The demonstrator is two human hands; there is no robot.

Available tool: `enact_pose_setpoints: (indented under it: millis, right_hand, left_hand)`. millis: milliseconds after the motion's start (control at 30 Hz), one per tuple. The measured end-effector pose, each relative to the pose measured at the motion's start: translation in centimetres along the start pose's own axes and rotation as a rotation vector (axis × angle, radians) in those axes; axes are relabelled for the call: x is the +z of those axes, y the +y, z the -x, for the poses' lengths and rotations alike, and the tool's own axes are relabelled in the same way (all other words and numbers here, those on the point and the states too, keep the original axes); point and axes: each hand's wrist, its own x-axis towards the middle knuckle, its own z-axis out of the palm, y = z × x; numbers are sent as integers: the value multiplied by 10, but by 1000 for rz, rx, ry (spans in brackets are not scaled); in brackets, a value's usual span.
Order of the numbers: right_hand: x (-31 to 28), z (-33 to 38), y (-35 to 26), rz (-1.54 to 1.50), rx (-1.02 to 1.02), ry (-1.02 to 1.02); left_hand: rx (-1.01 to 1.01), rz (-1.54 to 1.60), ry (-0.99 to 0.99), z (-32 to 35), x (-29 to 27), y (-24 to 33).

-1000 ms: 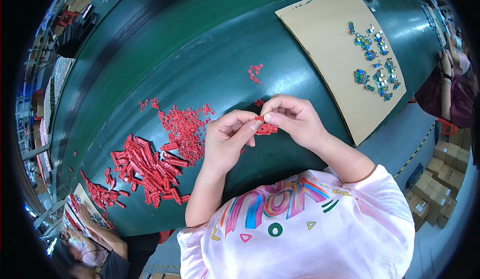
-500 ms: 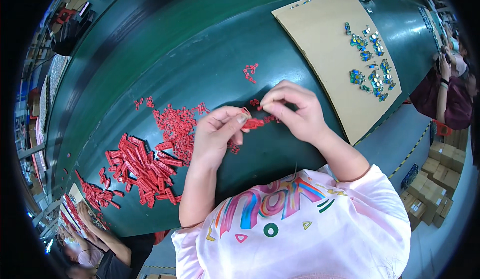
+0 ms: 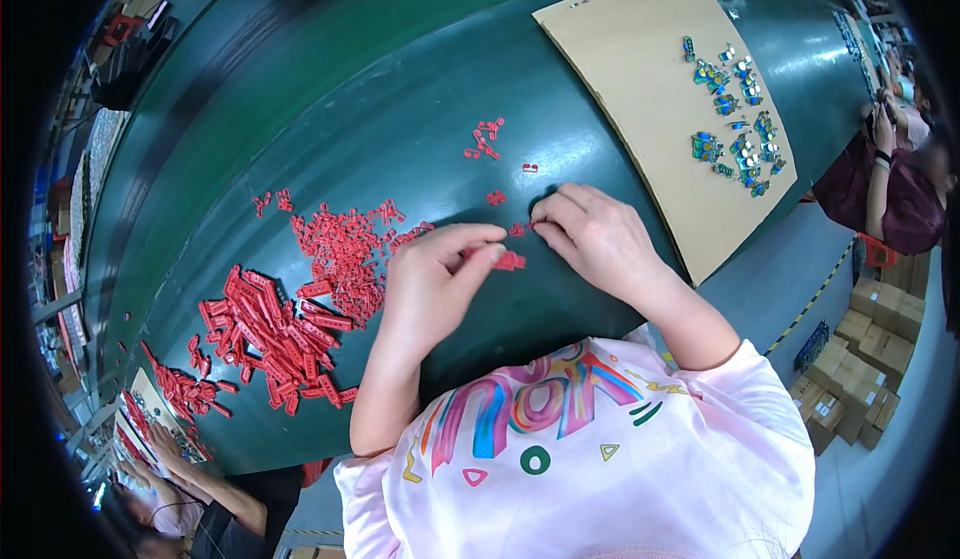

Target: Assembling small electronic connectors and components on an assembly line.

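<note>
Across the green tabletop [image 3: 400, 109], plenty is going on! Toward its right end lies a tan cardboard sheet [image 3: 630, 79], one corner down at the near edge, circuit parts [image 3: 745, 154] grouped along its right side. Over to the left, a big heap of red bars [image 3: 270, 339], and just beyond it a heap of small red pieces [image 3: 345, 259]: plenty left, by the look of it, while how many are finished can't be told. Open room runs from the hands to the far side, and between heaps and cardboard. Near the tabletop's near edge, the left hand [image 3: 435, 274] pinches a red block [image 3: 510, 260]; the right hand [image 3: 595, 234] has thumb and forefinger nearly together beside tiny red bits [image 3: 517, 230], its grip impossible to tell. Farther out, one lone red clip [image 3: 530, 168]!
</note>
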Motion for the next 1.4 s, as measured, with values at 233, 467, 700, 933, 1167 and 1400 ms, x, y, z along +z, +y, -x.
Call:
enact_pose_setpoints:
  millis: [233, 467, 700, 933, 1167, 1400]
  right_hand:
    - [1, -6, 8, 71, -109, 82]
    - [4, -7, 0, -285, -162, 117]
    - [0, -7, -8, -379, -187, 125]
    - [-2, -8, -8, -413, -208, 121]
    - [-8, -11, -7, -333, -279, 112]
    - [-7, -12, -3, -491, -221, 4]
  left_hand:
    - [6, -45, -50, 5, 5, -4]
    - [13, 39, 108, 2, 20, -7]
    - [15, 57, 110, 2, 17, -5]
    - [82, 20, 104, 1, 13, -6]
    - [62, -83, -1, 2, 4, 1]
    - [16, -119, -77, 1, 2, -1]
